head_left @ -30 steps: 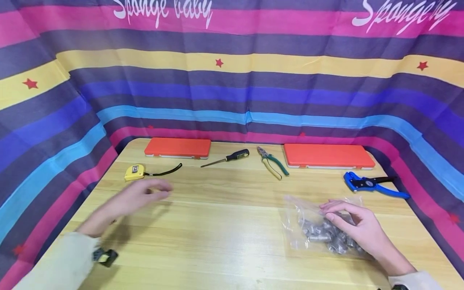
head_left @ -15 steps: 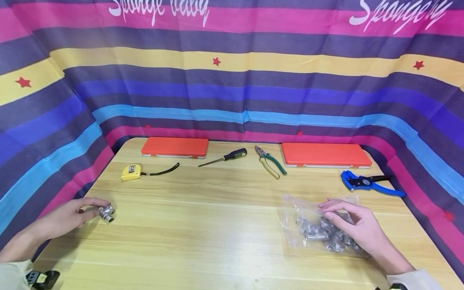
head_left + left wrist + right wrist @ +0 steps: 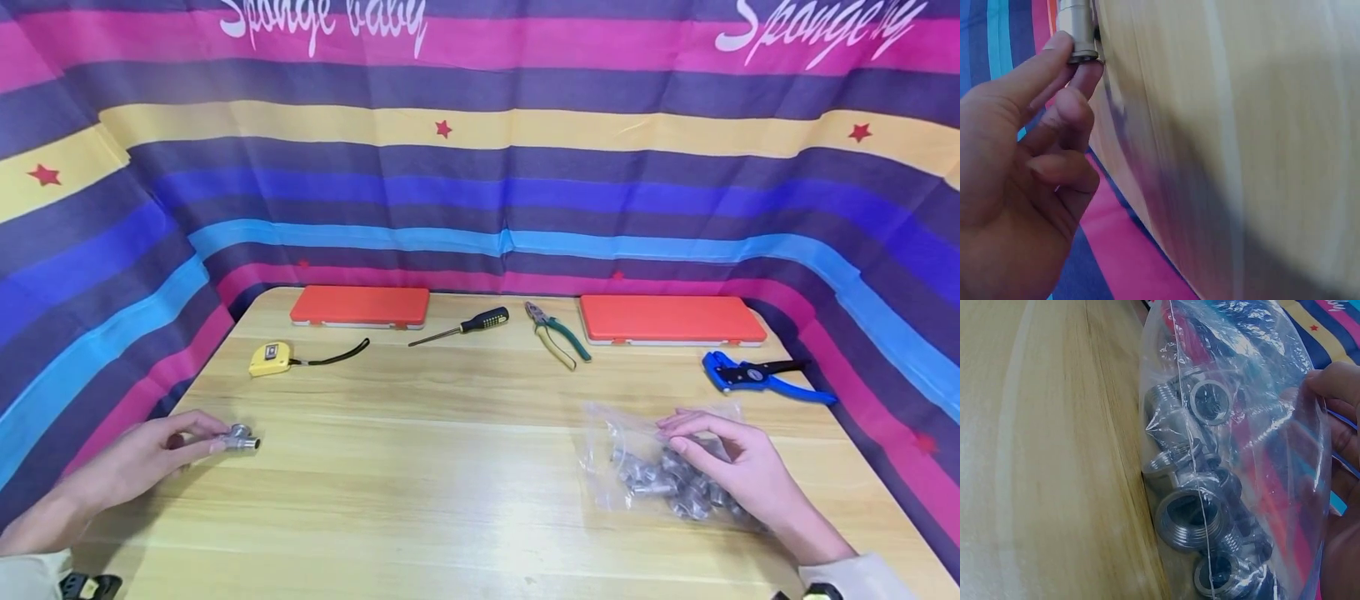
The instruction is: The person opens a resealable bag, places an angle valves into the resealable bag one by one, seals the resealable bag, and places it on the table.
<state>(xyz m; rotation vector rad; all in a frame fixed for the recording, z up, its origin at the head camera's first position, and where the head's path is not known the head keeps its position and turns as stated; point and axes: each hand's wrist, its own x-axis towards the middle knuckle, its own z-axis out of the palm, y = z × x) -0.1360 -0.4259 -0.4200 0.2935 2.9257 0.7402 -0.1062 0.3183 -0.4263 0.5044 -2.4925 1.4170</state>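
Observation:
My left hand (image 3: 150, 454) pinches a small metal pipe fitting (image 3: 242, 439), branched like a tee, between thumb and fingers at the left of the table. One tube end of the fitting points right. In the left wrist view the thumb and fingertips hold the end of a metal tube (image 3: 1077, 28), and the rest is cut off by the frame. On the right, my right hand (image 3: 738, 467) holds the edge of a clear plastic bag (image 3: 611, 467) between thumb and fingers. Several threaded metal fittings (image 3: 1191, 519) lie inside the bag, resting on the table.
Along the back lie two red cases (image 3: 360, 306) (image 3: 671, 318), a screwdriver (image 3: 461, 327) and pliers (image 3: 558, 336). A yellow tape measure (image 3: 270, 359) lies back left, a blue wire stripper (image 3: 765, 377) back right. Striped cloth (image 3: 502, 192) hangs around the wooden table (image 3: 420, 500).
My left hand has moved left and toward me from near the tape measure and now pinches the fitting, which has turned to point right. My right hand stays at the bag.

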